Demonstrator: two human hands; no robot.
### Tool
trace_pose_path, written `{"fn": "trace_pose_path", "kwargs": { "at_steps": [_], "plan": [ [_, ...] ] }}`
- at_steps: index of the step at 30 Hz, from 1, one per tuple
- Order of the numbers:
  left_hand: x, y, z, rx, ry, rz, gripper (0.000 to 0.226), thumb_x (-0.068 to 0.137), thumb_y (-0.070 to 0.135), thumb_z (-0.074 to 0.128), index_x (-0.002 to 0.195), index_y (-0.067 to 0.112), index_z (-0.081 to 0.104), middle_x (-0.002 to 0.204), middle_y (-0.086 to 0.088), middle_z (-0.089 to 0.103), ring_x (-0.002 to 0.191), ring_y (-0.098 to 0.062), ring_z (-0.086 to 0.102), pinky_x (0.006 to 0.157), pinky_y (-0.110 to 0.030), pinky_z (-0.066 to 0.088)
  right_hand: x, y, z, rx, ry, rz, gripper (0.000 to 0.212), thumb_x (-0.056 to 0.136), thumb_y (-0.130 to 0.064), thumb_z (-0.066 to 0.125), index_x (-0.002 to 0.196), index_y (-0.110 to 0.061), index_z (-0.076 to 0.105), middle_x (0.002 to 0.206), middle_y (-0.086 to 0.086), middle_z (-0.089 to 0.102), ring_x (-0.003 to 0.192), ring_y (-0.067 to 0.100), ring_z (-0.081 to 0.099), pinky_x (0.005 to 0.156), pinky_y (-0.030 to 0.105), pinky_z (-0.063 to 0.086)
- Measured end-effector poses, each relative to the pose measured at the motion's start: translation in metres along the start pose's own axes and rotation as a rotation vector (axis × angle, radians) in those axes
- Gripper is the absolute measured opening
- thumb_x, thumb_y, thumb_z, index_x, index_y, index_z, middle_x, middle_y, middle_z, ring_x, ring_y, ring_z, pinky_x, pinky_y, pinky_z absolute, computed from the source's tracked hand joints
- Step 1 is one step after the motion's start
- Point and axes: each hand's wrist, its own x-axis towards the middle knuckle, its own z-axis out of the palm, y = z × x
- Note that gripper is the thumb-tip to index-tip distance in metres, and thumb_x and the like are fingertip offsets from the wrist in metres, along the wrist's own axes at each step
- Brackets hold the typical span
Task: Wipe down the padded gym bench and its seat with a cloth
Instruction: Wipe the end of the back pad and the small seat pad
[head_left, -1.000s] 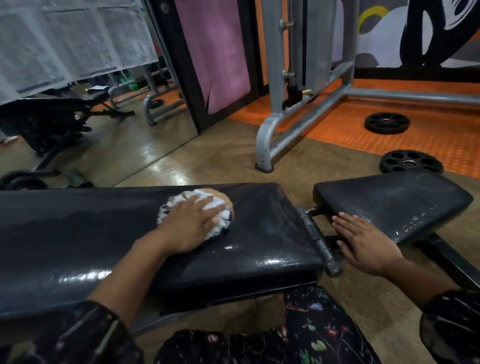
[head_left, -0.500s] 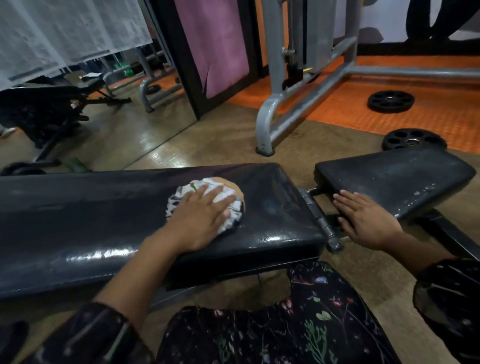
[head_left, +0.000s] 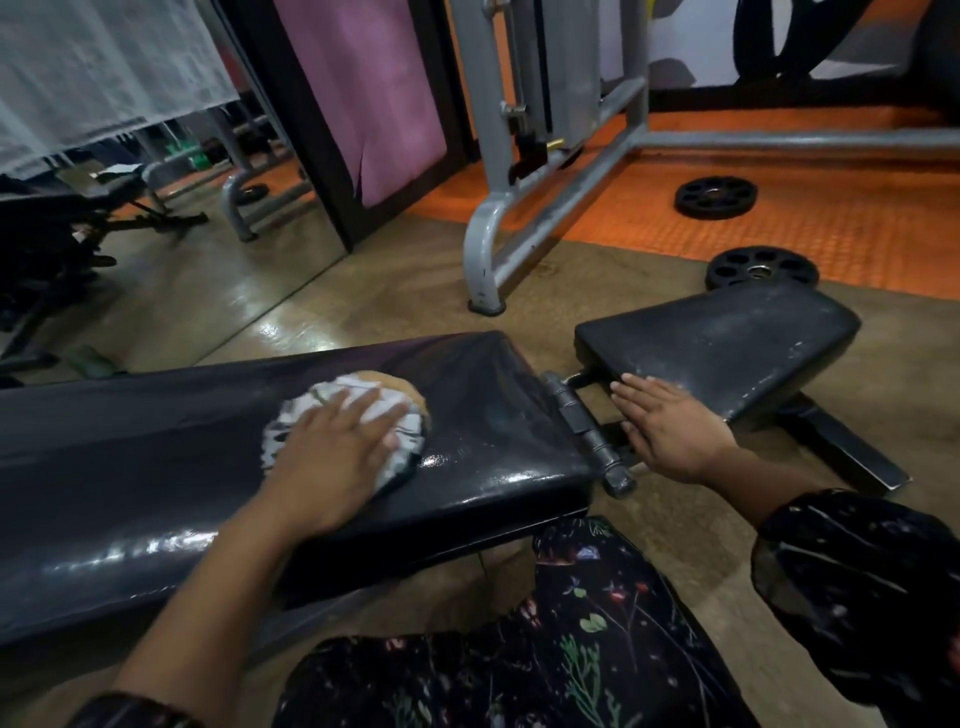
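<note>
The long black padded bench (head_left: 130, 457) runs across the lower left, its surface shiny and wet in places. A bunched white, black and tan cloth (head_left: 363, 410) lies on it near the right end. My left hand (head_left: 332, 457) presses flat on the cloth with fingers spread. To the right, past a metal hinge (head_left: 587, 431), sits the separate black seat pad (head_left: 727, 343), dusty and scuffed. My right hand (head_left: 670, 431) rests flat with straight fingers on the seat's near left corner.
A grey steel machine frame (head_left: 519, 228) stands on the floor behind the bench. Two black weight plates (head_left: 761, 267) (head_left: 716, 197) lie on the floor at the right. A wall mirror (head_left: 156, 234) is at the left. My patterned trouser legs are below the bench.
My left hand has slid the cloth slightly to the right along the bench. My right hand has stayed on the seat's corner. The view has shifted a little.
</note>
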Motion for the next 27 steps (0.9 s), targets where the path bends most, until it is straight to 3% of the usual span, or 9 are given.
{"fn": "trace_pose_path", "kwargs": {
  "at_steps": [4,7,10,14,18,23,25,27],
  "plan": [
    [-0.040,0.048,0.017,0.058,0.055,0.225,0.054,0.093,0.051,0.012,0.143,0.040,0.030,0.153,0.000,0.030,0.141,-0.029,0.025,0.111,-0.045,0.021,-0.004,0.005,0.001,0.009,0.011,0.012,0.061,0.093,-0.040,0.019,0.134,-0.008,0.053,0.143,0.006,0.048,0.139,0.020,0.035,0.114,0.032,0.017],
    [-0.057,0.027,0.011,0.011,0.012,0.291,0.053,0.095,0.053,0.006,0.144,0.044,0.023,0.155,0.011,0.020,0.143,-0.017,0.015,0.112,-0.038,0.013,-0.003,0.003,0.004,0.008,0.013,0.004,0.064,0.093,-0.042,0.017,0.137,-0.009,0.049,0.146,0.005,0.045,0.141,0.019,0.032,0.114,0.032,0.014],
    [-0.029,-0.005,-0.005,-0.018,0.005,0.228,0.062,0.090,0.061,0.002,0.145,0.041,0.023,0.155,0.007,0.023,0.143,-0.021,0.021,0.112,-0.038,0.016,-0.002,0.006,0.004,0.012,0.017,0.016,0.064,0.093,-0.042,0.018,0.135,-0.007,0.051,0.144,0.007,0.047,0.140,0.021,0.034,0.115,0.033,0.018],
    [0.005,-0.002,-0.008,0.025,-0.090,0.043,0.050,0.097,0.048,0.014,0.147,0.040,0.017,0.159,0.004,0.012,0.145,-0.022,0.007,0.115,-0.039,0.008,0.000,0.002,0.006,0.007,0.005,0.004,0.064,0.093,-0.042,0.017,0.135,-0.007,0.051,0.144,0.007,0.047,0.140,0.021,0.034,0.114,0.032,0.015],
    [-0.021,0.031,0.005,0.074,-0.016,0.182,0.053,0.095,0.048,0.007,0.147,0.041,0.014,0.159,0.005,0.010,0.146,-0.022,0.004,0.115,-0.040,0.007,0.004,-0.006,0.003,0.014,0.018,-0.005,0.065,0.093,-0.042,0.017,0.134,-0.006,0.052,0.143,0.008,0.049,0.138,0.022,0.036,0.113,0.036,0.023],
    [-0.059,0.005,-0.002,0.015,-0.043,0.353,0.058,0.088,0.061,-0.001,0.144,0.049,0.010,0.156,0.018,0.001,0.144,-0.009,-0.006,0.115,-0.030,-0.001,0.003,-0.008,0.004,0.004,0.012,-0.014,0.064,0.093,-0.042,0.017,0.134,-0.007,0.052,0.143,0.007,0.048,0.139,0.021,0.035,0.114,0.034,0.020],
    [-0.053,-0.013,-0.008,-0.013,-0.077,0.315,0.061,0.085,0.064,-0.005,0.143,0.052,0.008,0.154,0.021,0.000,0.143,-0.005,-0.005,0.113,-0.026,-0.003,0.004,-0.008,0.003,0.006,0.015,-0.010,0.064,0.093,-0.042,0.017,0.135,-0.007,0.051,0.144,0.006,0.047,0.140,0.020,0.034,0.114,0.033,0.018],
    [-0.031,-0.024,-0.012,-0.041,-0.070,0.230,0.070,0.080,0.072,-0.008,0.144,0.048,0.007,0.156,0.016,0.006,0.145,-0.009,0.002,0.116,-0.029,0.003,0.004,-0.008,0.001,0.004,0.001,-0.003,0.063,0.093,-0.041,0.019,0.134,-0.007,0.053,0.143,0.006,0.048,0.139,0.020,0.035,0.114,0.030,0.015]
  ]
}}
